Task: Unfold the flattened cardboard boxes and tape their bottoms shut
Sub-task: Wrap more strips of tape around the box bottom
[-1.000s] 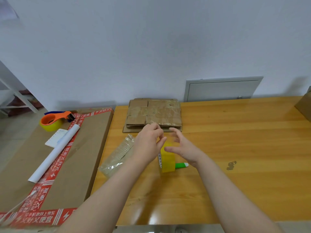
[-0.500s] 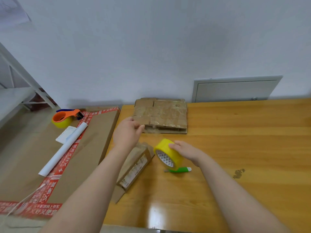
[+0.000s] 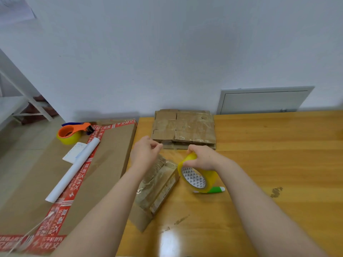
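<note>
Yellow tape roll grasped in my right grip, tape end pinched in my left grip.
The small box lies under my left wrist, just left of the tilted roll, near the left edge of the desk. The flattened boxes are stacked at the desk's far left corner, just beyond both grips.
</note>
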